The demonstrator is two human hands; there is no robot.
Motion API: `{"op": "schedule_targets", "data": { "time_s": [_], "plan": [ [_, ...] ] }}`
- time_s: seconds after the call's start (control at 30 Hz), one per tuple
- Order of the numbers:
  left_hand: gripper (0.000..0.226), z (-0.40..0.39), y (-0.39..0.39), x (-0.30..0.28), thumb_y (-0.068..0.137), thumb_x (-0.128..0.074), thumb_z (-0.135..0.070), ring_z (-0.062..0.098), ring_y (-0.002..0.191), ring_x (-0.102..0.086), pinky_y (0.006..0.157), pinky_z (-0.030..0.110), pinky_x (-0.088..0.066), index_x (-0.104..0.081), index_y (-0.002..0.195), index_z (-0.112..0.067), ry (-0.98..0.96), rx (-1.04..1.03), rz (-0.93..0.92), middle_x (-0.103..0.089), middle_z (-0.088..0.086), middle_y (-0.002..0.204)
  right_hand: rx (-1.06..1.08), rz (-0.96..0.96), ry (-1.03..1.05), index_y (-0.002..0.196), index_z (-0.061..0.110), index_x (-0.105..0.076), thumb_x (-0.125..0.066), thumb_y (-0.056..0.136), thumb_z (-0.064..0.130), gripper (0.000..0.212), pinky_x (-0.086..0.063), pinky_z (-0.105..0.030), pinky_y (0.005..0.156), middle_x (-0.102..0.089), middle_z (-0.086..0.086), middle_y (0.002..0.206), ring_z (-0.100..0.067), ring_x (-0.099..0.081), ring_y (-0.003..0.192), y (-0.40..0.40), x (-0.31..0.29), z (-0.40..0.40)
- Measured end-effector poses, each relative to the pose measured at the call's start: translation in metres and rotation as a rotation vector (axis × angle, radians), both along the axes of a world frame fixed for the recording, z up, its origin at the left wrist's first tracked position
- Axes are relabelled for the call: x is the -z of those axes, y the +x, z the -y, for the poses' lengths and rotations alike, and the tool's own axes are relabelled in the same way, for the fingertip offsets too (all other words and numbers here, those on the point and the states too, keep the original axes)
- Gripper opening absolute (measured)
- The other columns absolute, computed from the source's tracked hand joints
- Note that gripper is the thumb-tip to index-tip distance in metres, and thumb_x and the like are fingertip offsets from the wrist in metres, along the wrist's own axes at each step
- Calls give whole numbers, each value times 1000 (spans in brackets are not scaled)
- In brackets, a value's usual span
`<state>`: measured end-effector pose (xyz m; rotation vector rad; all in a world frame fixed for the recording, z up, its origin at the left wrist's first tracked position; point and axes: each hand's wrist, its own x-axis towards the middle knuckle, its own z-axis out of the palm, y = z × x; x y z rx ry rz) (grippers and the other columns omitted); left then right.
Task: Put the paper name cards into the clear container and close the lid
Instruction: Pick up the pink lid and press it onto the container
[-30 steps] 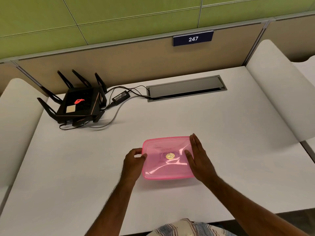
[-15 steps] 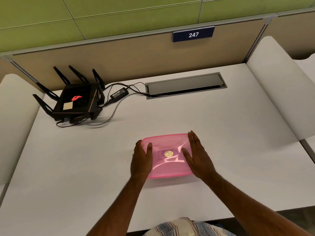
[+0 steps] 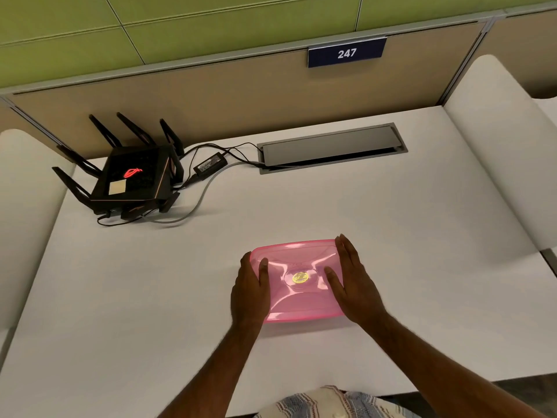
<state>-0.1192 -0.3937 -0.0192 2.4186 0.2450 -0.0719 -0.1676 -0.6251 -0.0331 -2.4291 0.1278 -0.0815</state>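
Both arms reach forward. The left hand (image 3: 249,289) lies flat, fingers straight. The right hand (image 3: 353,283) lies flat too, thumb spread.

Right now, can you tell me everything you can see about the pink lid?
The pink lid is see-through plastic, a rectangle with rounded corners and a raised rim. A round yellow sticker sits in its middle dip. It lies flat on top of the container, near the front of the white desk. The left hand rests flat on its left edge and the right hand on its right edge, fingers straight. What is under it is too blurry to tell.
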Motion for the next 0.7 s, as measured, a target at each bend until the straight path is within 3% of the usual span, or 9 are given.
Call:
{"op": "schedule_targets", "data": {
  "time_s": [0.23, 0.4, 0.53, 0.7],
  "plan": [
    [50, -1, -1, 2, 103, -34, -49, 27, 128, -56, 101, 38, -47, -41, 145, -23, -22, 20, 36, -56, 0, 144, 4, -1, 21, 161, 30, -5, -27, 104, 53, 66, -29, -30, 116, -1, 19, 168, 6, -8, 151, 1, 1, -2],
    [47, -5, -6, 6, 105, -35, -39, 22, 134, -51, 107, 39, -46, -40, 148, -20, -53, 33, 71, -53, 0, 148, 3, 3, 35, 162, 29, -8, -29, 104, 52, 66, -33, -31, 116, -3, 16, 169, -9, -20, 153, 2, 2, -3],
    [44, -5, -3, 8, 106, -35, -39, 22, 131, -53, 105, 38, -47, -41, 146, -23, -62, 30, 73, -54, -2, 145, -7, 11, 41, 162, 25, -10, -28, 105, 51, 65, -28, -32, 119, -5, 13, 169, -6, -14, 154, 4, 1, -2],
    [43, -6, -3, 10, 105, -33, -42, 21, 131, -52, 104, 41, -48, -39, 146, -27, -61, 28, 70, -52, -4, 146, 9, 9, 61, 161, 28, -10, -27, 102, 57, 68, -32, -28, 114, -6, 16, 168, -6, -21, 153, 4, -1, -3]
  ]
}}
